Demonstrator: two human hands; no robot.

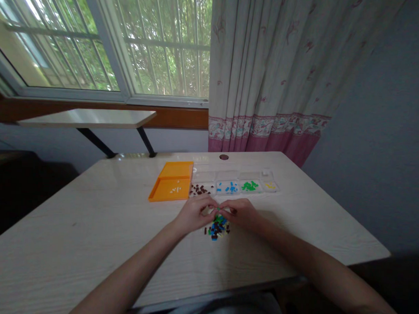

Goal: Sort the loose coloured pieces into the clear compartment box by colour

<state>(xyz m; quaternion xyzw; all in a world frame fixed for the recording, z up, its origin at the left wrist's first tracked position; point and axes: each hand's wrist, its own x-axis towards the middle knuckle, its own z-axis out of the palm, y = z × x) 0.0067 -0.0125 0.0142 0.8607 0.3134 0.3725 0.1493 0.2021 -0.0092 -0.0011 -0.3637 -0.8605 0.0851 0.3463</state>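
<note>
My left hand (198, 212) and my right hand (240, 212) meet fingertip to fingertip above the table. Both are closed in a pinch on a small green piece (218, 208), mostly hidden by the fingers. Right below them lies a mixed pile of small building bricks (218, 228) in brown, blue, green and pale yellow. Beyond the hands stands a row of clear compartments: one with brown pieces (199, 190), one with blue pieces (232, 187), one with green pieces (250, 185) and one with yellow pieces (269, 185).
An orange hinged case (155, 191) lies opened flat left of the compartments, with several white pieces (176, 189) in it. A raised shelf (94, 117) on black legs stands at the table's back left. The wooden table (124, 227) has a round cable hole (223, 157) near its back edge.
</note>
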